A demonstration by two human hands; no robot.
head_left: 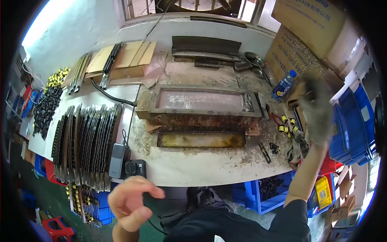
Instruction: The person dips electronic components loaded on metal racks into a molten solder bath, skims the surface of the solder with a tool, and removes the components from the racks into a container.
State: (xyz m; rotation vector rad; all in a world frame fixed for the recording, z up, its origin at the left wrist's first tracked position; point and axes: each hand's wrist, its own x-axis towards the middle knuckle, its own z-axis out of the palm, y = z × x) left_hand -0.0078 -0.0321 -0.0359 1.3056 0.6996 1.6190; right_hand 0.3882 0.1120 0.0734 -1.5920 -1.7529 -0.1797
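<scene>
My left hand (131, 201) is bare and held up in front of the table's near edge. Its fingers are loosely curled, with thumb and index finger apart and nothing between them. A greyish work glove covers my right hand (317, 115), which is raised at the right of the table near a blue-capped bottle (284, 85). Motion smears its fingers, and a dark patch shows at their upper end. Between the hands stands a rectangular metal solder pot (153, 101) with a shiny surface inside. A shallow tray (201, 140) with yellowish liquid lies before it.
Rows of dark strips of parts (86, 147) lie at the left, beside a grey power bank (117, 161). Piles of black and yellow parts (45, 109) lie further left. Pliers (276, 119) and yellow coils (284, 129) sit at the right. Blue bins (352, 125) and cardboard boxes (296, 56) flank the table.
</scene>
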